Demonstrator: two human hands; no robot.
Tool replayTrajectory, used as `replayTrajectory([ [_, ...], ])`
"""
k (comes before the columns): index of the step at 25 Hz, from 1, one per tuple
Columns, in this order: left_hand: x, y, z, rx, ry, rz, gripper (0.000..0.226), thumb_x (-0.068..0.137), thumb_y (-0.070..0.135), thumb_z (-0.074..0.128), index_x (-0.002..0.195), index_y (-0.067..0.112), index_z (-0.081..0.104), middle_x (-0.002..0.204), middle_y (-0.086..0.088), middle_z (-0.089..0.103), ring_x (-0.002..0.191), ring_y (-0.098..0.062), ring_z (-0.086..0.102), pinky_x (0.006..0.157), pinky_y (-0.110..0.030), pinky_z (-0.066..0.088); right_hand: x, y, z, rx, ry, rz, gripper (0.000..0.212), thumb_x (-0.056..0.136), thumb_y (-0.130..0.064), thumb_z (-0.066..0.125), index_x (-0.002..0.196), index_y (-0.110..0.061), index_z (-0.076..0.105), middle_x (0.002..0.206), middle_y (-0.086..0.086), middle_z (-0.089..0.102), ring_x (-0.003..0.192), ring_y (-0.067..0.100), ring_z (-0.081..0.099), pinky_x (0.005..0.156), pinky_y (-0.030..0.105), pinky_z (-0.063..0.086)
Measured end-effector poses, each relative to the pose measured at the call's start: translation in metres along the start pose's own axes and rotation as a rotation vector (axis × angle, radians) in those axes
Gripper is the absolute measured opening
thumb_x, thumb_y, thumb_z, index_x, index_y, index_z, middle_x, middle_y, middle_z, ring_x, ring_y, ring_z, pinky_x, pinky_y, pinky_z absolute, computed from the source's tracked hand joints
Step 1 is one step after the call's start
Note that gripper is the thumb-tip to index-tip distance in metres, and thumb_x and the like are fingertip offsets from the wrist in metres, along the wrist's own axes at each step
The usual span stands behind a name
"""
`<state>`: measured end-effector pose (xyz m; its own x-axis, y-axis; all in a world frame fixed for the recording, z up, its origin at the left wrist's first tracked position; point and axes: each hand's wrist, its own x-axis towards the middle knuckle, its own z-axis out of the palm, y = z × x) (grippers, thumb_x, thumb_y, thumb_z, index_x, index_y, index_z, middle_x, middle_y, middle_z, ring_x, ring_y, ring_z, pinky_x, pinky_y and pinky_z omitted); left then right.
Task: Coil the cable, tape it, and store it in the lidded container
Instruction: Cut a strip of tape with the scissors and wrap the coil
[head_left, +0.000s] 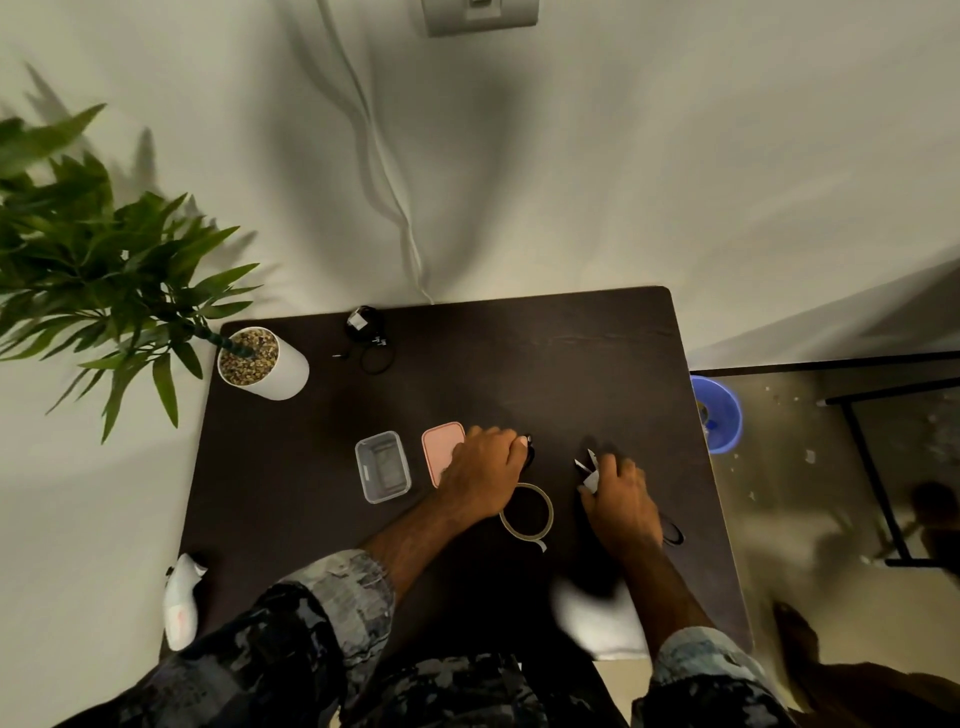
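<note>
Both hands are busy on the dark worktop (311, 493): our left hand (480, 470) pins the coiled black cable (528, 451), our right hand (618, 501) grips small scissors (586, 464). We judge taping under way; next comes a strip from the clear tape roll (527, 512), then the clear open container (383, 466) beside its pink lid (440, 447).

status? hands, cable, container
Left hand on black cable beside pink lid. Right hand gripping scissors. Clear container open, empty. Tape roll between hands.
</note>
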<state>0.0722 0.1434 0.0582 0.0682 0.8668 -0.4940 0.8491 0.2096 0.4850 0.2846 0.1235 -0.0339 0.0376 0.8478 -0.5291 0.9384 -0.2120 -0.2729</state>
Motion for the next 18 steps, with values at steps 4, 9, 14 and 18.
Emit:
replayTrajectory([
  [4, -0.0003, -0.0019, -0.0002, -0.034, -0.01, -0.006, 0.042, 0.11, 0.039, 0.031, 0.094, 0.014, 0.061, 0.098, -0.006, 0.061, 0.099, -0.025, 0.054, 0.092, -0.05, 0.049, 0.0001, 0.0056, 0.0014, -0.055, -0.03, -0.045, 0.05, 0.101, -0.038, 0.061, 0.144, -0.02, 0.046, 0.143, 0.013, 0.048, 0.133, 0.032, 0.047, 0.091, 0.047, 0.057],
  [9, -0.0017, -0.0037, -0.0025, -0.064, -0.02, -0.012, 0.039, 0.11, 0.038, 0.033, 0.089, 0.017, 0.058, 0.093, -0.002, 0.056, 0.096, -0.024, 0.053, 0.091, -0.049, 0.05, 0.0019, 0.0017, 0.0021, -0.069, 0.039, -0.025, 0.031, 0.105, -0.02, 0.045, 0.134, -0.013, 0.054, 0.137, 0.014, 0.057, 0.129, 0.034, 0.052, 0.091, 0.048, 0.053],
  [14, -0.0039, -0.0047, -0.0019, -0.134, -0.035, -0.025, 0.039, 0.109, 0.039, 0.034, 0.086, 0.019, 0.058, 0.091, -0.003, 0.058, 0.096, -0.024, 0.055, 0.09, -0.048, 0.051, 0.007, 0.0023, 0.004, 0.038, 0.062, 0.033, 0.035, 0.102, -0.009, 0.047, 0.135, -0.01, 0.058, 0.132, 0.019, 0.062, 0.124, 0.038, 0.058, 0.096, 0.047, 0.052],
  [18, -0.0062, -0.0062, -0.0011, -0.275, -0.05, -0.043, 0.039, 0.109, 0.036, 0.037, 0.089, 0.013, 0.063, 0.088, -0.005, 0.061, 0.09, -0.023, 0.059, 0.085, -0.045, 0.053, 0.0073, 0.0048, -0.0002, 0.309, 0.199, 0.169, 0.027, 0.105, -0.014, 0.049, 0.125, -0.008, 0.066, 0.118, 0.02, 0.069, 0.109, 0.038, 0.066, 0.089, 0.043, 0.052],
])
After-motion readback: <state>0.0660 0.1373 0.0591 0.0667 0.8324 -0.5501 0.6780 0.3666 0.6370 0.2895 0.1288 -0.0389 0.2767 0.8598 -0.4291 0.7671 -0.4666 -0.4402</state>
